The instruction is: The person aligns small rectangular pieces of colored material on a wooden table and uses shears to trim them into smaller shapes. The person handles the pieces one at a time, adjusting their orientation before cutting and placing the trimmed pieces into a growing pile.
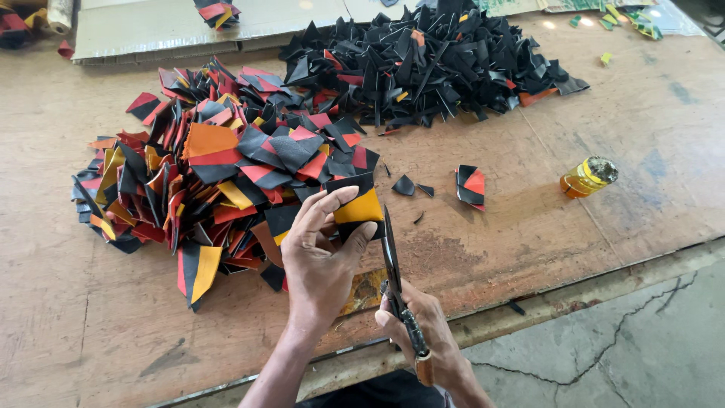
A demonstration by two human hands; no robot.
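- Two hands work at the near edge of the table (91,332): my left hand (321,261) reaches away from me, palm down, wrist bent slightly right, and my right hand (423,332) sits just beside it, nearer to me.
- My left hand pinches a small black and orange patch (361,202), thumb on top and fingers under it, holding it flat just above the tabletop.
- My right hand is wrapped shut around the handle of dark shears (393,261), whose blades point away from me and meet the right edge of the patch.
- Left of my hands lies a big heap of red, orange, yellow and black patches (204,166); it reaches up to my left hand.
- Farther away and to the right sits a second heap of mostly black trimmings (430,64).
- Bare table lies open to the right of the shears, with only a few small scraps (470,185) and a little amber bottle (587,177) lying on its side.
- Near right, the table edge drops to a cracked concrete floor (627,340).
- My right fingers hide most of the shears' handle, and I cannot tell how far the blades are parted.
- Far-edge objects are cut off and hard to make out.
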